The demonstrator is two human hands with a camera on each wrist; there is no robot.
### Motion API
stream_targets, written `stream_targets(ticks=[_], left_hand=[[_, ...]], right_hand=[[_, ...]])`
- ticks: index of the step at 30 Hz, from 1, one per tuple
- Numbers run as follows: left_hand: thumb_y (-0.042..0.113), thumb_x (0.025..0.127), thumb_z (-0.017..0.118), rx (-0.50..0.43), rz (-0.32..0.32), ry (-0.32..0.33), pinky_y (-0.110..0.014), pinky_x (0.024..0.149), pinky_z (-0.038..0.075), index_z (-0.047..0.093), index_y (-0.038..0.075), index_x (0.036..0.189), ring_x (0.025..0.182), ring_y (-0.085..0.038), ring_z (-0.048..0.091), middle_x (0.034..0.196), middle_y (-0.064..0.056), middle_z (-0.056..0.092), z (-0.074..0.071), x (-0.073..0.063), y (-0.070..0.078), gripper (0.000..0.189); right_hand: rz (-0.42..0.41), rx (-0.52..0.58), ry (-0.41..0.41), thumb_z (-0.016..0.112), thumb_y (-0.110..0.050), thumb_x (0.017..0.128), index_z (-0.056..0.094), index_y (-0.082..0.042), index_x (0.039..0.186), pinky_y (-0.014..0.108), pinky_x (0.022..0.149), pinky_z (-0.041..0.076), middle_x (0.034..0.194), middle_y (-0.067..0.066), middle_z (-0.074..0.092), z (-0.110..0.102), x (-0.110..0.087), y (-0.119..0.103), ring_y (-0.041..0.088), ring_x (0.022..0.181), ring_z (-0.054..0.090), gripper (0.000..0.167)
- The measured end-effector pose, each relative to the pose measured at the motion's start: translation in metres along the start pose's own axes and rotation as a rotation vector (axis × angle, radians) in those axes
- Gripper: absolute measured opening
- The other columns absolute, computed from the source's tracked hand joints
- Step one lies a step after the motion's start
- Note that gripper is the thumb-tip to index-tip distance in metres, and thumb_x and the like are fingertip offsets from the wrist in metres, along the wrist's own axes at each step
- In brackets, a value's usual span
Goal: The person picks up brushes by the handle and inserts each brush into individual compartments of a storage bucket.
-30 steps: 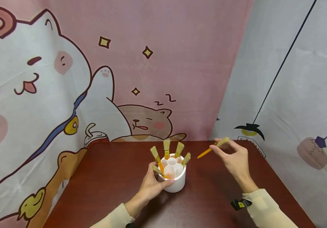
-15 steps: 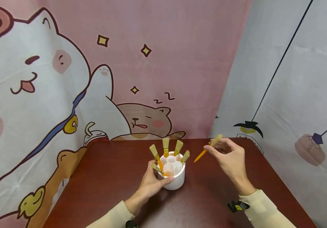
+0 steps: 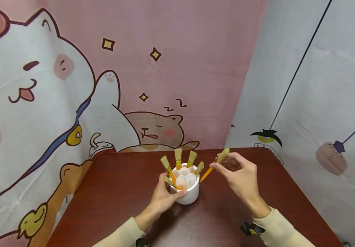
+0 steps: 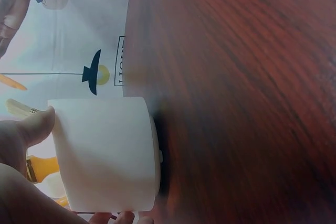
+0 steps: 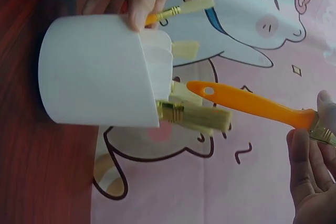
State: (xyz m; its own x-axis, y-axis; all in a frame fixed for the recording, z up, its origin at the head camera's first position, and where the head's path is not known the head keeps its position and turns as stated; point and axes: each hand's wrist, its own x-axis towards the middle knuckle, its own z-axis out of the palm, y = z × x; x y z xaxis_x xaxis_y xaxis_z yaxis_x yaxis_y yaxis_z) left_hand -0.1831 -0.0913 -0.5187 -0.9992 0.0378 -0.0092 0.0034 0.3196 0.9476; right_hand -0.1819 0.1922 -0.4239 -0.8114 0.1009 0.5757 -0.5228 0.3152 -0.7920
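Note:
A white round brush holder [image 3: 191, 196] with petal-shaped compartments stands on the table. My left hand [image 3: 161, 199] grips its near left side, thumb at the rim. Several flat paintbrushes with orange handles stand in it bristles up, among them a brush [image 3: 178, 157] at the back; another [image 5: 197, 4] leans out beside my left thumb. To the right of the holder, my right hand [image 3: 242, 176] pinches one more paintbrush [image 5: 252, 103] near its metal collar. This brush tilts, bristles up, and its handle end is close to the holder's right rim.
The dark red-brown wooden table [image 3: 118, 192] runs back to a pink and white cartoon cloth [image 3: 202, 68]. A grey-white cloth [image 3: 319, 103] hangs along the right side.
My right hand has moved left with the paintbrush, bringing its handle end near the holder, and the brush has tipped steeper. My left hand keeps its grip on the holder.

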Motion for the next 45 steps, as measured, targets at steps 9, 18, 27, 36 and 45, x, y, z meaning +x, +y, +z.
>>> stream_targets(ticks=[9, 18, 27, 36, 45], left_hand=[[0.028, 0.083, 0.107, -0.003, 0.009, 0.008, -0.066, 0.124, 0.054, 0.047, 0.011, 0.162, 0.143, -0.037, 0.071, 0.153, -0.017, 0.074, -0.001, 0.002, 0.0, 0.1], [0.028, 0.083, 0.107, 0.002, 0.016, 0.013, -0.06, 0.116, 0.058, 0.048, 0.01, 0.161, 0.133, -0.033, 0.074, 0.15, -0.017, 0.075, 0.002, 0.0, -0.001, 0.1], [0.028, 0.083, 0.107, 0.008, 0.024, 0.01, -0.058, 0.113, 0.06, 0.046, 0.008, 0.162, 0.13, -0.033, 0.075, 0.149, -0.018, 0.075, 0.001, -0.001, 0.001, 0.101], [0.029, 0.084, 0.107, -0.005, 0.016, 0.003, -0.049, 0.105, 0.061, 0.046, 0.008, 0.162, 0.125, -0.03, 0.076, 0.147, -0.017, 0.075, 0.0, -0.001, -0.001, 0.102], [0.029, 0.084, 0.107, -0.008, 0.018, 0.008, -0.037, 0.095, 0.059, 0.046, 0.008, 0.162, 0.115, -0.026, 0.077, 0.142, -0.016, 0.077, 0.0, 0.0, -0.001, 0.102]], right_hand=[[-0.053, 0.046, -0.036, 0.102, 0.002, 0.085, 0.084, -0.006, 0.115, 0.024, 0.079, 0.071, 0.104, 0.012, 0.088, 0.022, -0.006, -0.003, 0.006, 0.089, 0.085, 0.036], [-0.136, 0.028, -0.063, 0.104, 0.003, 0.082, 0.082, -0.003, 0.113, 0.025, 0.081, 0.071, 0.101, 0.01, 0.088, 0.036, -0.014, 0.003, 0.005, 0.089, 0.085, 0.038], [-0.183, -0.02, -0.118, 0.105, -0.004, 0.083, 0.082, -0.003, 0.114, 0.026, 0.085, 0.071, 0.105, 0.011, 0.089, 0.047, -0.018, 0.011, 0.006, 0.095, 0.087, 0.038], [-0.284, -0.068, -0.148, 0.106, -0.006, 0.083, 0.083, -0.011, 0.111, 0.025, 0.082, 0.071, 0.103, 0.003, 0.087, 0.057, -0.021, 0.023, 0.017, 0.091, 0.089, 0.037], [-0.333, -0.134, -0.18, 0.106, -0.004, 0.081, 0.081, -0.01, 0.111, 0.03, 0.078, 0.072, 0.103, 0.001, 0.086, 0.063, -0.027, 0.033, 0.019, 0.087, 0.089, 0.039]])
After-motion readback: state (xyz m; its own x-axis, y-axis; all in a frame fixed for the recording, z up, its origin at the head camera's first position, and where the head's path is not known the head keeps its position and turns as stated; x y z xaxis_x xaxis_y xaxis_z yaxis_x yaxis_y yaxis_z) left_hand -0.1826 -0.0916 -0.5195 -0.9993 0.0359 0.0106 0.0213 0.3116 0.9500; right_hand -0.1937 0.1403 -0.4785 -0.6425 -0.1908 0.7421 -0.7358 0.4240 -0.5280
